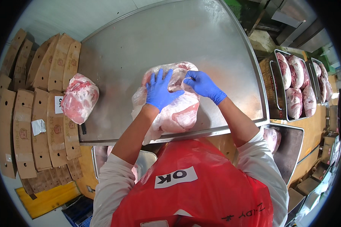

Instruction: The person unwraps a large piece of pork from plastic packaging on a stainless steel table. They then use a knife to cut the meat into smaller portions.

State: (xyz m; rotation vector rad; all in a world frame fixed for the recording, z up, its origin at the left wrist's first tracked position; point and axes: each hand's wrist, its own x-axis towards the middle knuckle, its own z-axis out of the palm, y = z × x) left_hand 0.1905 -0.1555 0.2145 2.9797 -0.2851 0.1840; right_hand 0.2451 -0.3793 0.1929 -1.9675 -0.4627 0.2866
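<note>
At the centre of the head view, meat [182,116] in clear film [139,99] lies on a steel table [170,36].
Left hand [161,92] rests flat at its eleven o'clock, fingers spread; right hand [207,87], at two o'clock, pinches the film. Towards nine o'clock lies another piece [80,99]; farther out stand cartons [41,121].

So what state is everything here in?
Large meat piece, partly plastic-wrapped
Left hand, gloved, spread on that piece
Right hand, gloved, curled at that piece
Smaller meat piece, apparently unwrapped
Cardboard boxes, stacked
Metal table, smudged
Nearer upper-right tray, loaded with meat
Red apron, worn
</note>
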